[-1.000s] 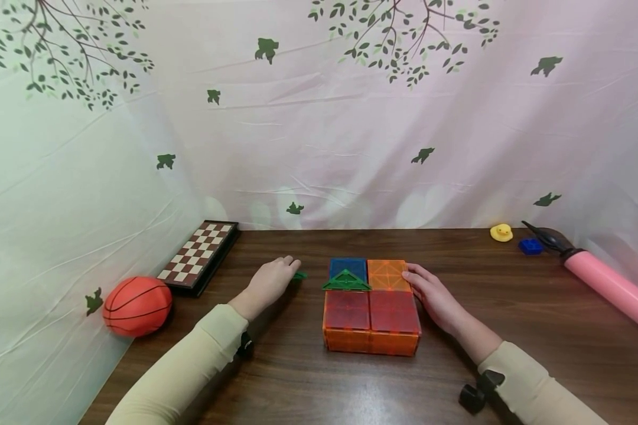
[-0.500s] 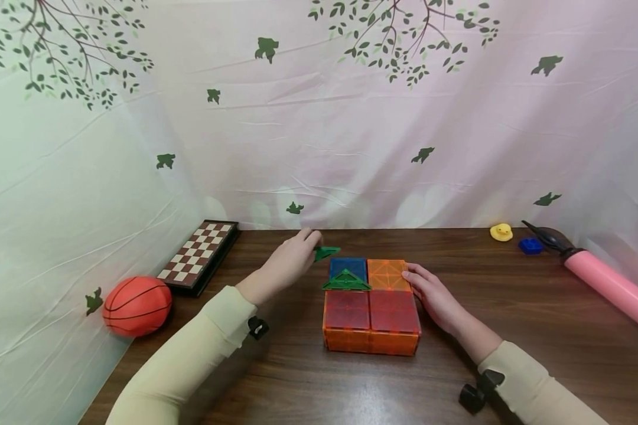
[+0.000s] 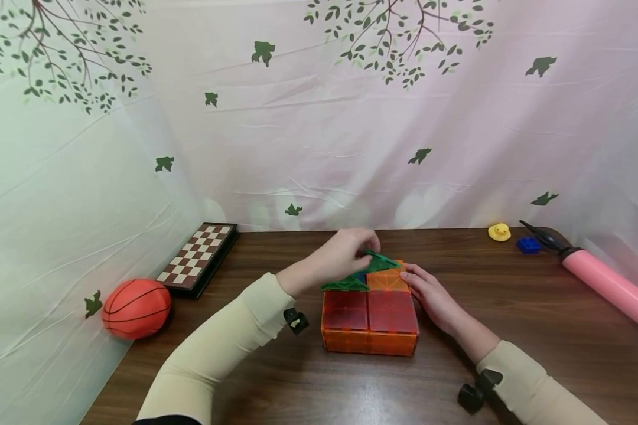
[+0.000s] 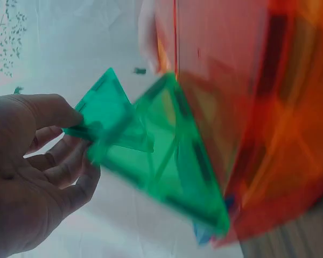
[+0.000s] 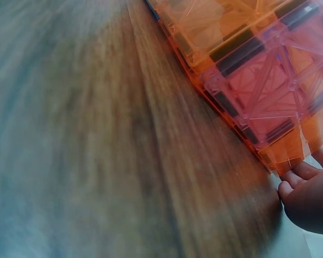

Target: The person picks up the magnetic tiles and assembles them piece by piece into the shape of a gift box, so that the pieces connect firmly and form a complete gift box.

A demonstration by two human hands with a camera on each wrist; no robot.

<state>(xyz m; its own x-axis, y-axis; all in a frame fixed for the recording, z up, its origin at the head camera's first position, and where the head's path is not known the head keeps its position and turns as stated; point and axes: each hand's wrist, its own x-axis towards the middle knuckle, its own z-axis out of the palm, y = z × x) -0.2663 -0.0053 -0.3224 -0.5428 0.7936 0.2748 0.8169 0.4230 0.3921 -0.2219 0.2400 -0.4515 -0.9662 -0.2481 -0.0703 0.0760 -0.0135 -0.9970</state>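
My left hand (image 3: 340, 257) pinches a green triangular magnetic tile (image 3: 381, 260) by one corner, above the back of a low box of see-through magnetic tiles (image 3: 393, 311). In the left wrist view, the held tile (image 4: 109, 105) is between thumb and fingers. A second green triangle (image 3: 345, 284) stands on the box's top at the left, overlapping the held one in that view. The box has red tiles in front, an orange tile (image 3: 388, 280) at back right and a mostly hidden blue one. My right hand (image 3: 436, 298) touches the box's back right side with its fingertips.
A chessboard (image 3: 201, 254) and a small basketball (image 3: 136, 309) lie to the left. At the far right are a yellow rubber duck (image 3: 499, 232), a blue toy block (image 3: 529, 245) and a pink hand pump (image 3: 606, 286). A patterned curtain (image 3: 308, 136) hangs behind the table.
My left hand has lifted the green triangle from the table left of the box and carried it right, over the back of the box. My right hand has stayed in place.
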